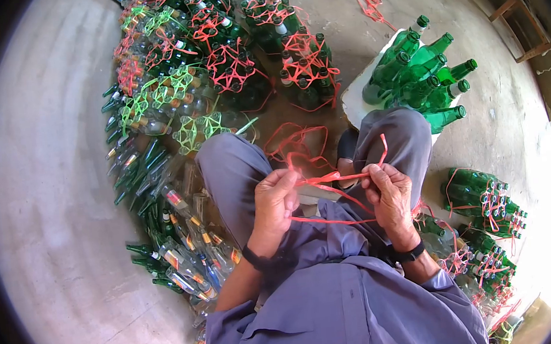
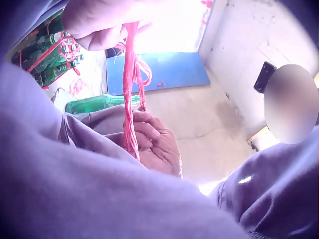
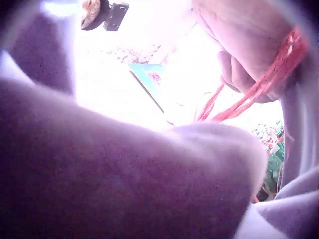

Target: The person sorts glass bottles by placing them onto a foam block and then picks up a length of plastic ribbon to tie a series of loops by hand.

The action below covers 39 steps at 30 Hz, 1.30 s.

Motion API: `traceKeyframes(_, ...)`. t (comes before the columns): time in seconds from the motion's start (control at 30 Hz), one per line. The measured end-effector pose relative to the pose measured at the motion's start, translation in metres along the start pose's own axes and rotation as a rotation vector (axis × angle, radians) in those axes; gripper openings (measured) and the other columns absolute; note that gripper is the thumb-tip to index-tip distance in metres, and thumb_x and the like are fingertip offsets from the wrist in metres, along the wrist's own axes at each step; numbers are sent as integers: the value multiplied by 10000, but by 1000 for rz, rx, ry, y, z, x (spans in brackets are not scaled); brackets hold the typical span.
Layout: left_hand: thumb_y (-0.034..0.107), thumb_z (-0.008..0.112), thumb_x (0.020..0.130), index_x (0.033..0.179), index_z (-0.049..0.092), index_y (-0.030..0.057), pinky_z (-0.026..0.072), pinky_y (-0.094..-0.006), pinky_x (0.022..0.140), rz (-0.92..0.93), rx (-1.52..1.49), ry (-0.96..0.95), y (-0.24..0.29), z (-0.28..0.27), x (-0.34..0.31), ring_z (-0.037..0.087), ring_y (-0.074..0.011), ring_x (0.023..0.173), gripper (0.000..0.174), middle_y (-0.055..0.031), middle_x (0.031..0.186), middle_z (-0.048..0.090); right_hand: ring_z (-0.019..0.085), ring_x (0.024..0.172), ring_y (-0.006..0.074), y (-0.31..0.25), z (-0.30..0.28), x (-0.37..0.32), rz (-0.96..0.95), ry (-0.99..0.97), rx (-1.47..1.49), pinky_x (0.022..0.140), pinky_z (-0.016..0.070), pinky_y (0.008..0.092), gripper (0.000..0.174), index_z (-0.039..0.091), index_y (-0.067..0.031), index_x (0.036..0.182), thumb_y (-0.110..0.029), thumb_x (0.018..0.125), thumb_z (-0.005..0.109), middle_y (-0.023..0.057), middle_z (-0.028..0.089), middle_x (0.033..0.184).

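Red plastic twine runs in several strands between the two hands above the person's lap. The left hand pinches it between thumb and fingers, with a loop standing up beside the fingertips. Across from it the right hand pinches the other side, a short end sticking up past its fingers. In the left wrist view the twine stretches from the near left hand to the right hand, whose fingers are curled. The right wrist view shows strands crossing the near right hand.
Green bottles stand on a white block beyond the right knee. Bottle bundles tied with red and green twine fill the floor ahead and left; loose bottles lie at left. More tied bundles lie at right. Loose twine lies between the feet.
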State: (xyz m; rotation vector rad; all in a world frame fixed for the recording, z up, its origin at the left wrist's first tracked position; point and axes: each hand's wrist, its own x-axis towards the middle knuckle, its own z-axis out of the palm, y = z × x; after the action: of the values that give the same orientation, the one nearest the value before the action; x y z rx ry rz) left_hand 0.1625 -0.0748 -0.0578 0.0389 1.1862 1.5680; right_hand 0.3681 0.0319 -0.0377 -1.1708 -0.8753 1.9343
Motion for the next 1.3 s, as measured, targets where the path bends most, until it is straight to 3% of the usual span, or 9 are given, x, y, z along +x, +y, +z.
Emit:
traceKeyframes(0.4,131,680,956,903,641,32,262,-224,396,40,22,-10,7,-7,1,357,-46,391,118,39,553,485,407,509,28,-49,-48,2,-204,210,124,457,273,165,187,682,10,933,-143,1010,608,29,615,725)
traceKeyframes(0.53,131,675,959,899,627,12,267,-229,398,94,-9,19,12,-13,1,344,-48,381,141,36,549,481,339,483,39,-63,-92,9,-279,292,195,437,255,209,196,634,-4,957,-177,1030,578,6,557,729)
traceKeyframes(0.63,131,662,967,899,621,17,270,-232,399,91,-52,40,15,-20,4,326,-56,364,139,29,538,478,323,498,38,-77,-147,20,-300,342,492,437,260,215,169,589,-21,990,-158,1057,516,-3,534,755)
traceKeyframes(0.77,144,647,980,901,615,25,270,-243,396,91,-46,15,15,-19,5,314,-65,351,146,23,521,470,366,511,24,-81,-237,32,-369,288,637,442,302,192,202,595,16,1063,-170,1062,516,21,582,806)
traceKeyframes(0.83,148,644,983,902,614,28,268,-246,395,86,-37,4,13,-16,5,313,-66,352,148,23,518,464,396,527,22,-73,-257,35,-395,332,618,446,319,182,254,598,33,1166,-186,1047,552,81,663,928)
traceKeyframes(1.0,163,640,993,920,622,40,262,-248,394,80,-73,-61,17,-4,2,319,-63,361,144,30,520,453,404,527,14,-82,-139,9,-245,471,505,448,317,167,303,618,38,1225,-184,1022,579,177,722,1077)
traceKeyframes(1.07,170,642,995,929,629,40,260,-245,393,87,-43,-62,18,0,2,323,-62,364,146,32,526,457,428,525,15,-71,-95,-4,-226,335,-29,460,342,179,293,649,51,1178,-182,1019,570,139,738,994)
traceKeyframes(1.2,188,647,998,965,653,39,257,-231,389,90,1,-70,17,11,0,333,-56,377,153,41,548,458,536,597,26,-47,-16,-19,-90,-87,-405,523,428,191,315,657,38,1229,-143,972,645,104,749,985)
traceKeyframes(1.3,185,650,996,984,667,38,259,-222,388,93,-19,-104,16,12,-2,335,-48,387,149,51,557,447,562,607,75,-7,2,-13,-386,-316,-824,583,483,249,320,670,32,1161,-138,897,729,101,739,884)
